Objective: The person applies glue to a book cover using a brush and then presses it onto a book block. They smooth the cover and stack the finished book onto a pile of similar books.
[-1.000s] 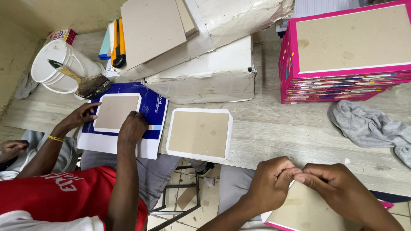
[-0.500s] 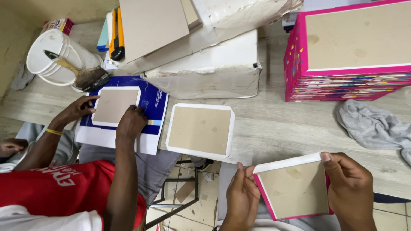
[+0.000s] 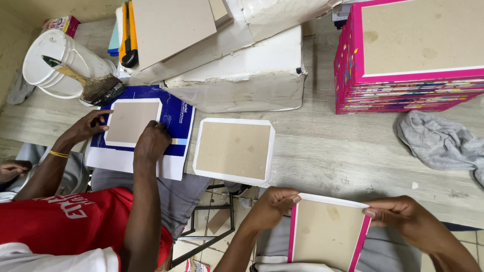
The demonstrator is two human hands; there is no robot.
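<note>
Raised pink-edged cardboard cover (image 3: 325, 232), both hands' grip

one head-worn view looks steeply down, close over the pale grey wooden desk (image 3: 322, 156), its near edge at the frame's bottom.

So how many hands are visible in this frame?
5: the wearer's left hand and right hand on the pink-edged cover; a co-worker's two on the blue sheet; another at far left.

Left hand (image 3: 269, 207) and right hand (image 3: 403, 217): gripping pink-edged cardboard cover (image 3: 325, 232) | table (image 3: 322, 151): white-bordered cardboard panel (image 3: 234, 150), pink book stack (image 3: 411, 55), grey cloth (image 3: 441, 143)
</note>
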